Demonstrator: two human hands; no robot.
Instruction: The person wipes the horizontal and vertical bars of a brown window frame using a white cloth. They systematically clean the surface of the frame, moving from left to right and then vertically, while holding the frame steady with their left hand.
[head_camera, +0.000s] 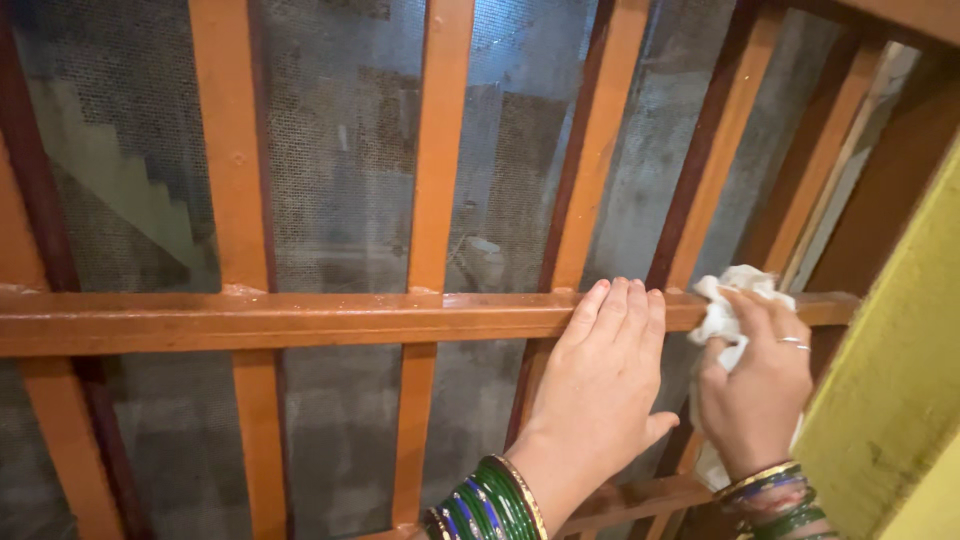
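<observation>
Pinching a soft, light white cloth against the wooden rail, the right hand bunches it; left hand rests flat, spread.

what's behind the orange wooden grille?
Behind the orange wooden grille is a fine mesh screen, dusty and patched. Through it, a pale stepped shape shows dimly. The left hand and the right hand, holding a white cloth, cover the part behind them.

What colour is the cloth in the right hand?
White. The cloth, bunched in the right hand, is pressed against the orange wooden rail; the head view shows it.
</observation>
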